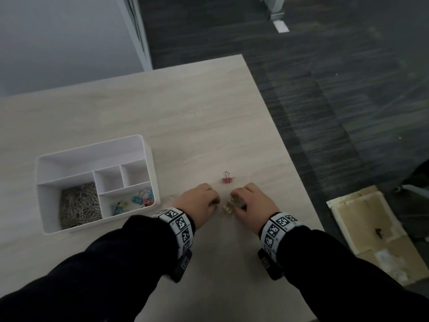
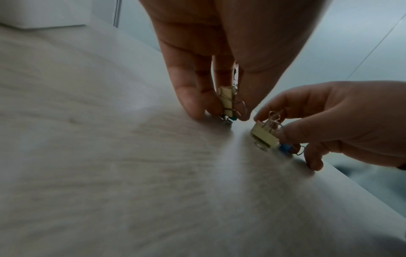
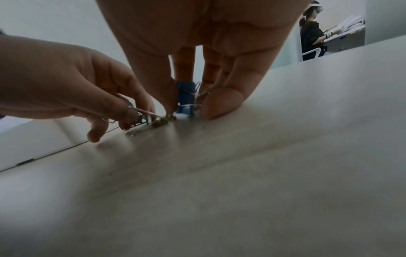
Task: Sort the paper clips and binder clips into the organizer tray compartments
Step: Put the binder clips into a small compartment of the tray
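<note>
Two hands are gathering the last binder clips off the counter (image 1: 204,117), right of the organizer tray (image 1: 148,159). Yellow clips (image 2: 227,102) are pinched by the left hand (image 2: 211,57); a blue clip (image 3: 185,99) is pinched by the right hand (image 3: 197,43). One pink clip (image 1: 227,180) lies beyond. A carry to the tray's front-right compartment is probably called for next.

Black sleeves (image 1: 104,263); white wristbands (image 1: 180,225) bearing black square markers.

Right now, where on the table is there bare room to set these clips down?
Bare tabletop lies beyond the pink binder clip, and between the organizer tray and left hand. It is crowded between left and right hand, around the yellow clips.
</note>
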Demonstrator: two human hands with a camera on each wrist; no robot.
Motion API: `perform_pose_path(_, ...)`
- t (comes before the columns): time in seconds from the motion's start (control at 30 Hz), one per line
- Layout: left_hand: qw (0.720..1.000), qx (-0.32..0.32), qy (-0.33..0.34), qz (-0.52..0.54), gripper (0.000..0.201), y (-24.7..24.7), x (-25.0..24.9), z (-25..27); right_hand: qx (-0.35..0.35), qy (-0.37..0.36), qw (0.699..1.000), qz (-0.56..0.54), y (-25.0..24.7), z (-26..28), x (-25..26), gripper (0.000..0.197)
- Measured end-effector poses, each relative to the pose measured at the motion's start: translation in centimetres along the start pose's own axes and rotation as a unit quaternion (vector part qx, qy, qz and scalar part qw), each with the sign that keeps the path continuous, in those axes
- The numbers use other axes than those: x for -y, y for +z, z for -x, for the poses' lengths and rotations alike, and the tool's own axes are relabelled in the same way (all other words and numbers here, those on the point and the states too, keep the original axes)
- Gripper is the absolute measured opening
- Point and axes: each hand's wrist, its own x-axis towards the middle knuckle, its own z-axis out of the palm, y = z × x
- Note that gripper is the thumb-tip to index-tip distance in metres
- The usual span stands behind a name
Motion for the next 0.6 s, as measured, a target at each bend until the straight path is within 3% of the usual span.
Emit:
perform_pose_path(0.17, 0.999, -0.025, -0.034, 0.009, 0.014, -0.7, 1.2, 0.7, 0.002, 0.007, 1.000, 0.022, -0.6, -1.3, 0.6, 0.014)
perform_pose_path(0.27, 0.998, -0.011, -0.067, 0.004, 0.021, -0.8, 1.4, 1.2, -0.004, 0.014, 1.000, 0.015, -1.1, -1.7, 0.9, 0.024)
perform_pose_path(0.43, 0.997, 0.012, -0.069, -0.040, 0.031, -1.1, 0.6, 1.7, 0.020, 0.044, 0.999, 0.006, -1.7, -2.5, 1.9, 0.071)
perform_pose_path(0.5, 0.998, 0.013, -0.042, -0.048, 0.035, -1.0, -0.2, 1.8, 0.027, 0.044, 0.998, 0.026, -1.7, -3.0, 2.1, 0.073)
perform_pose_path(0.6, 0.999, 0.021, 0.014, -0.019, 0.039, -0.4, -1.1, 1.4, 0.036, 0.039, 0.997, 0.054, -1.7, -3.7, 2.2, 0.053)
